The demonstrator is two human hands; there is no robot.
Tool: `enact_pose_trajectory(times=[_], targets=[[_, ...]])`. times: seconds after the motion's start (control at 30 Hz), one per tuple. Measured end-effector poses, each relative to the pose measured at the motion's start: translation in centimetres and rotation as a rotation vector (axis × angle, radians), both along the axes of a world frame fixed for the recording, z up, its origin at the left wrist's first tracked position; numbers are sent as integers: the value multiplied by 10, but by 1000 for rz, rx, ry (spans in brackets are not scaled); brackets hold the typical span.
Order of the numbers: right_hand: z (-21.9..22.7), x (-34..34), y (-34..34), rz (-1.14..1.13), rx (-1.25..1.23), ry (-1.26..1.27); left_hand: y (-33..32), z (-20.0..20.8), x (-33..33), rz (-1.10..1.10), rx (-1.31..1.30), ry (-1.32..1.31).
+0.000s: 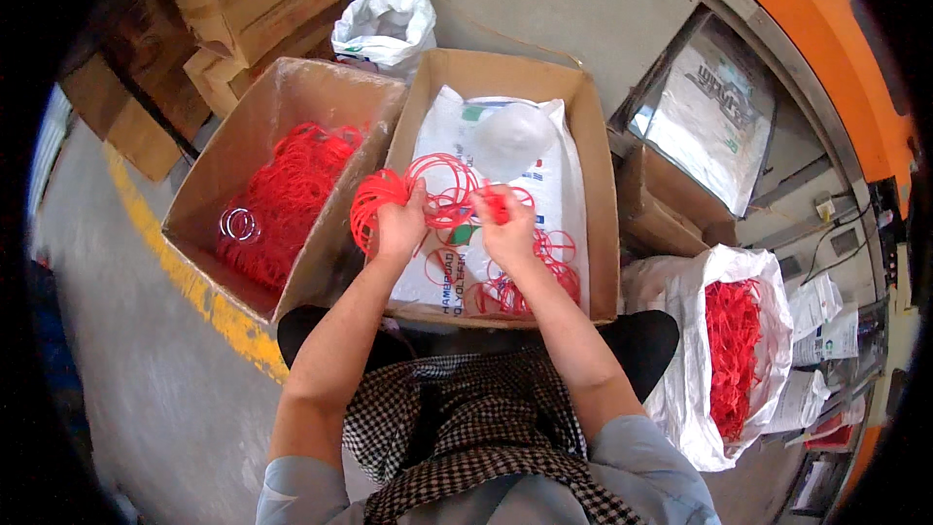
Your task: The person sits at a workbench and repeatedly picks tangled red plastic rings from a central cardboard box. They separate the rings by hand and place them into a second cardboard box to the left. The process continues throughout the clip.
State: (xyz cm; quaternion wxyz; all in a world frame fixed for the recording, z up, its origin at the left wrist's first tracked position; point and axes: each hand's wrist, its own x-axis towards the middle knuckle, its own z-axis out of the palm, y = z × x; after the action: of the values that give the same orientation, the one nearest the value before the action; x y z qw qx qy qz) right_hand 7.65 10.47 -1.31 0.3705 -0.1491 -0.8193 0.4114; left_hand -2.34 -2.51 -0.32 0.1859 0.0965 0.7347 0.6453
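Over the middle cardboard box (601,185), my left hand (400,230) is closed around a bunch of thin red plastic rings (369,196) that fan out in loops. Close to its right, my right hand (507,233) pinches red plastic pieces (497,202); whether they are rings or scraps cut from them I cannot make out. Thin red loops stretch between the two hands. Beneath them, white printed sacking (428,282) lines the box, and loose red rings (559,267) lie at its near right. A whitish translucent round thing (510,141) rests at the far end.
Left stands a cardboard box (175,219) with a heap of red rings (292,194) and a few clear ones (239,224). Right is a white sack (671,331) of red scraps (734,355). Another white sack (384,24), stacked cartons (258,0) and an orange-edged machine (807,0) stand beyond.
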Motion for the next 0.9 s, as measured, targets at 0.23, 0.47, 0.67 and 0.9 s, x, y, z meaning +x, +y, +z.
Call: enact_pose_trajectory(times=[0.23,0.47,0.67,0.9], targets=[[13,14,13,245,-985,-215,-4,-12,3,-193,161,-219],[15,22,15,409,-992,-144,0,-24,4,-113,-123,395],[13,23,17,347,-1196,-59,1,-27,4,-190,-29,358],[-8,23,14,397,-1324,-197,1,16,29,-198,44,323]])
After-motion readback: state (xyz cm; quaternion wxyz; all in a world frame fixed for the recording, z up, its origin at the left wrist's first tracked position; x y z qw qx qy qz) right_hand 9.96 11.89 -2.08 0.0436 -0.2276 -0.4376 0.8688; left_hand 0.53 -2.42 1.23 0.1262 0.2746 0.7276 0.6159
